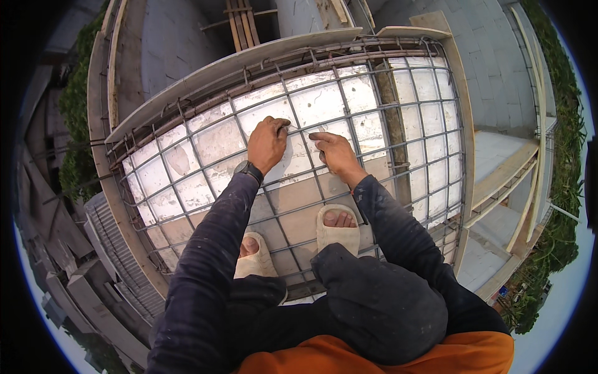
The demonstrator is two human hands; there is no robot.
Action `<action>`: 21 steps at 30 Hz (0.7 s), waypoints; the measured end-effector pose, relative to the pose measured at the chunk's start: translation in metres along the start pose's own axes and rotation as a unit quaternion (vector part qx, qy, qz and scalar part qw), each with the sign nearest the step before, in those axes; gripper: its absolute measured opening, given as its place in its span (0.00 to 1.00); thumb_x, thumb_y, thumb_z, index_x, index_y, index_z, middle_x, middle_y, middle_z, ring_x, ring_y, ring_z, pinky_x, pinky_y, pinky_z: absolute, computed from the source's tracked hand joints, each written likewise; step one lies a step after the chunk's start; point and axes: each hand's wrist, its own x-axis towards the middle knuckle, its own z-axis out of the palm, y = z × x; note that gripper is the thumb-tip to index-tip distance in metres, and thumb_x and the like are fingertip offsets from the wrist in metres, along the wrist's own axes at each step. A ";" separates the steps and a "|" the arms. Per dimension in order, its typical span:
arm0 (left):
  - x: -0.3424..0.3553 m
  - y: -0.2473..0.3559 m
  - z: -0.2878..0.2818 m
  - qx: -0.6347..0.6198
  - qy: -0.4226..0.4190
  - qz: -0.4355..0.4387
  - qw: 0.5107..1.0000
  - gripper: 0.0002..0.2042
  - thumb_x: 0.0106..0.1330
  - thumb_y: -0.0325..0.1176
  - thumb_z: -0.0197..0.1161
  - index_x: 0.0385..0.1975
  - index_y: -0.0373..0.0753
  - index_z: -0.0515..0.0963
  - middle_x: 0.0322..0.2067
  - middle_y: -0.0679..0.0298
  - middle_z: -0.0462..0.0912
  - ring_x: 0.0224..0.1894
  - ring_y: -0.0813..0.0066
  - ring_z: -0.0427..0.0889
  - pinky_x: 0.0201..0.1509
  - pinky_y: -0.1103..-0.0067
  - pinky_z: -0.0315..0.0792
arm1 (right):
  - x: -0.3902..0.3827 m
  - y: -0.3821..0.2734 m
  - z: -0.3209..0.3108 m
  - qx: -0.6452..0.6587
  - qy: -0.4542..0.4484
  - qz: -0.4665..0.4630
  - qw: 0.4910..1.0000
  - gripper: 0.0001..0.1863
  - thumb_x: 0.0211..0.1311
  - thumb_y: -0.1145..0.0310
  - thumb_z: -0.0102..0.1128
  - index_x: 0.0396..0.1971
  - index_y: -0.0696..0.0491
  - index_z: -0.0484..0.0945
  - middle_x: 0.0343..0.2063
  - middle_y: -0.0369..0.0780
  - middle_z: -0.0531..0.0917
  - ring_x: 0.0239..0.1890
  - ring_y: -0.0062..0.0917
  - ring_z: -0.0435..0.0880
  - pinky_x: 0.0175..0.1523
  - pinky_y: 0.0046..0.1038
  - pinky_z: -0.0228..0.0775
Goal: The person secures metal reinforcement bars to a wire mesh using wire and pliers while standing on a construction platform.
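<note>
A grid of steel reinforcing bars (347, 118) spreads below me over pale, stained panels (249, 103). My left hand (266, 144), with a dark wristwatch (249, 169) at its wrist, is over the grid with bent fingers. Its thumb and fingertips come together beside a bar crossing; whatever they pinch is too small to make out. Facing it across a small gap is my right hand (339, 157). There the index finger points left, with the thumb and other fingers curled beneath it. Anything between those fingertips cannot be made out.
My feet in beige slip-on sandals (338, 232) stand on the grid. Formwork boards (458, 124) edge it. Beyond lie grey block walls (489, 75), timber planks (242, 25) over a dark opening, and a corrugated roof (121, 255) lower left.
</note>
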 end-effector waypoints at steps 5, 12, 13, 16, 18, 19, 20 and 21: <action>0.003 0.004 -0.003 -0.007 -0.022 -0.026 0.999 0.12 0.70 0.33 0.61 0.46 0.37 0.87 0.44 0.49 0.86 0.50 0.48 0.84 0.57 0.62 0.76 | -0.006 -0.011 -0.005 0.132 -0.015 0.107 0.985 0.20 0.78 0.68 0.49 0.63 0.53 0.81 0.17 0.28 0.67 0.13 0.12 0.57 0.15 0.21 0.50; 0.010 0.013 0.003 -0.050 -0.034 -0.091 0.994 0.10 0.70 0.33 0.62 0.42 0.34 0.86 0.43 0.48 0.86 0.46 0.46 0.84 0.53 0.59 0.76 | -0.005 -0.012 -0.004 0.151 -0.021 0.114 0.982 0.20 0.77 0.68 0.50 0.63 0.55 0.81 0.18 0.29 0.68 0.13 0.14 0.59 0.16 0.22 0.52; 0.010 0.014 0.007 -0.044 -0.017 -0.080 0.996 0.09 0.71 0.32 0.62 0.41 0.34 0.85 0.42 0.48 0.86 0.47 0.46 0.83 0.53 0.59 0.76 | -0.006 -0.013 -0.001 0.160 -0.024 0.115 0.980 0.21 0.77 0.67 0.50 0.64 0.55 0.80 0.18 0.29 0.68 0.13 0.13 0.58 0.16 0.22 0.51; 0.012 0.017 0.017 -0.002 0.024 0.021 0.999 0.07 0.72 0.30 0.61 0.41 0.33 0.81 0.41 0.50 0.83 0.47 0.46 0.81 0.52 0.59 0.74 | -0.010 -0.017 0.011 0.168 -0.015 0.109 0.980 0.21 0.78 0.67 0.52 0.65 0.55 0.79 0.19 0.29 0.70 0.14 0.13 0.60 0.16 0.22 0.52; 0.010 0.018 0.020 0.008 0.012 0.041 0.999 0.06 0.73 0.29 0.60 0.43 0.34 0.80 0.41 0.51 0.82 0.47 0.47 0.80 0.52 0.59 0.73 | -0.009 -0.020 0.015 0.146 -0.009 0.093 0.985 0.21 0.77 0.66 0.55 0.64 0.56 0.79 0.20 0.30 0.72 0.14 0.14 0.64 0.18 0.22 0.56; 0.009 0.019 0.021 0.013 0.006 0.052 0.999 0.06 0.73 0.29 0.60 0.44 0.34 0.79 0.41 0.52 0.81 0.47 0.48 0.79 0.52 0.59 0.73 | -0.006 -0.018 0.018 0.128 -0.008 0.069 0.989 0.18 0.76 0.65 0.55 0.57 0.57 0.81 0.20 0.32 0.74 0.14 0.16 0.66 0.18 0.24 0.57; 0.008 0.019 0.022 0.010 -0.008 0.063 0.998 0.06 0.73 0.28 0.60 0.44 0.35 0.79 0.41 0.52 0.81 0.47 0.48 0.79 0.52 0.60 0.73 | -0.004 -0.017 0.022 0.110 -0.008 0.044 0.993 0.15 0.74 0.64 0.56 0.50 0.58 0.84 0.20 0.34 0.75 0.15 0.18 0.67 0.19 0.26 0.58; 0.008 0.019 0.021 0.008 -0.020 0.074 0.997 0.06 0.73 0.27 0.60 0.45 0.35 0.79 0.41 0.52 0.80 0.47 0.48 0.79 0.52 0.60 0.73 | -0.001 -0.016 0.024 0.091 -0.009 0.018 0.996 0.15 0.73 0.63 0.56 0.42 0.59 0.86 0.20 0.36 0.77 0.15 0.21 0.69 0.19 0.29 0.60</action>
